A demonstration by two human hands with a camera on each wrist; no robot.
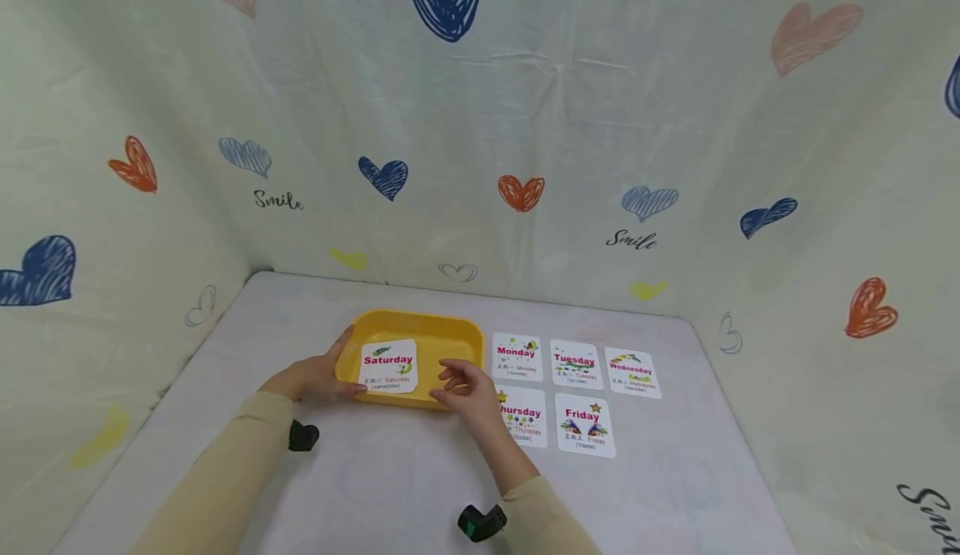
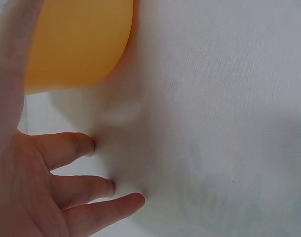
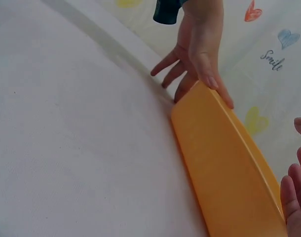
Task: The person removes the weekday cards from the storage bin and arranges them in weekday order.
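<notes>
Gloss and matt

The yellow tray [image 1: 444, 340] looks like smooth, mildly glossy plastic, the cards [image 1: 576, 365] like paper. The tabletop [image 1: 390, 488] is matt, finely grained; the creased backdrop [image 1: 562, 122] has a soft sheen. The sleeves [image 1: 221, 476] are matt cloth.

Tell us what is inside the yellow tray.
A Saturday card lies face up inside the yellow tray, toward its left end. Whatever may be under it is covered, and the right hand hides part of the tray's right side.

I saw the left hand [image 1: 321, 374] touching the left end of the yellow tray [image 1: 450, 335], where the white Saturday card [image 1: 388, 370] lay face up; the right hand [image 1: 474, 395] hung by the tray's right end, near five weekday cards [image 1: 574, 364] in two rows.
</notes>
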